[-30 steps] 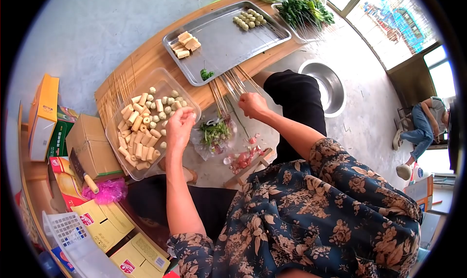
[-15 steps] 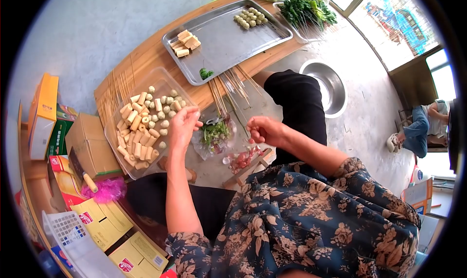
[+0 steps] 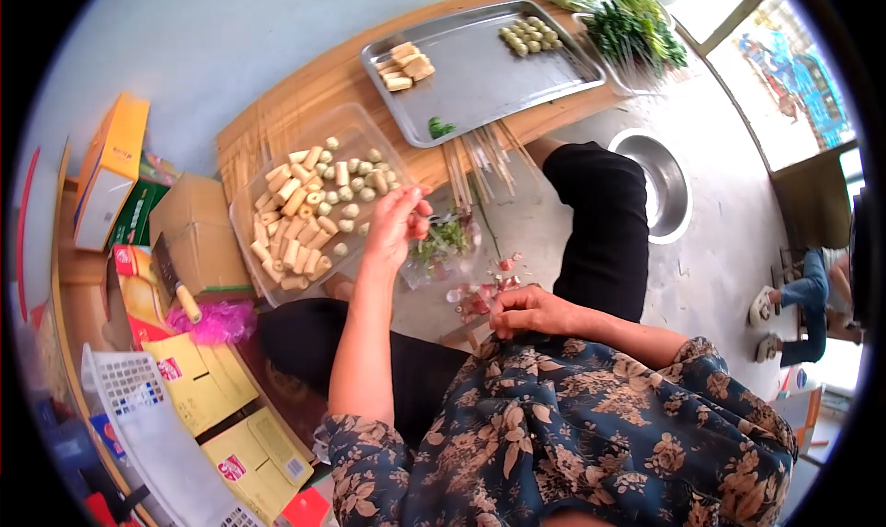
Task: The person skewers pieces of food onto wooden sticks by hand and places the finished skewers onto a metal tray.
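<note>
Brown wooden table (image 3: pixel 305 102), busy with food

Right hand (image 3: pixel 526 310) curls by the dark floral shirt (image 3: pixel 591 398), left hand (image 3: pixel 395 224) curls near the clear plastic tub (image 3: pixel 349 121); whether either grips anything, I can't tell. Beige cylinders (image 3: pixel 289 191) and greenish balls (image 3: pixel 345 194) sit inside, seemingly for easy reach.

1. The sole camera, head-worn, looks forward and steeply down over the shirt (image 3: pixel 591 425).
2. The left hand (image 3: pixel 395 227) and right hand (image 3: pixel 531 311) are near; the worktop (image 3: pixel 318 89) slants beyond.
3. The wide, round view has dark corners.
</note>
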Action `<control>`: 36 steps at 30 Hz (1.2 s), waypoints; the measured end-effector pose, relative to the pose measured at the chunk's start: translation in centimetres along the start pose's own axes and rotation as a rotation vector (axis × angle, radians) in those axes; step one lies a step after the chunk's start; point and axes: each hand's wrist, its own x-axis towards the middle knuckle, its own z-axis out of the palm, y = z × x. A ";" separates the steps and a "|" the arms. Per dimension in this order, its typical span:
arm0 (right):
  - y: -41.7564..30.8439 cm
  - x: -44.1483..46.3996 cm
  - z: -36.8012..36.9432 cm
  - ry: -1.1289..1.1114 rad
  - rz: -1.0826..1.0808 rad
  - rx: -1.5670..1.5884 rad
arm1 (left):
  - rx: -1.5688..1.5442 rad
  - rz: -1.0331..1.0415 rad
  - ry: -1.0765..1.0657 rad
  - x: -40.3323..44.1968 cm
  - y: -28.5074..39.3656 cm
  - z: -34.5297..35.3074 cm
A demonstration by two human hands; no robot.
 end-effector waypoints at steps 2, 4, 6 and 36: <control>-0.9 0.4 0.3 0.024 -0.014 0.018 | 0.014 0.007 -0.012 -0.2 0.0 0.0; -2.3 0.9 0.7 0.060 -0.001 0.053 | 0.086 -0.020 -0.051 -0.4 0.1 0.2; -2.6 1.7 0.6 0.128 -0.042 0.097 | 0.145 -0.041 -0.139 -0.5 -0.1 0.5; -2.4 2.3 -0.4 0.385 -0.073 0.002 | 1.035 0.587 0.557 4.7 -1.9 -5.2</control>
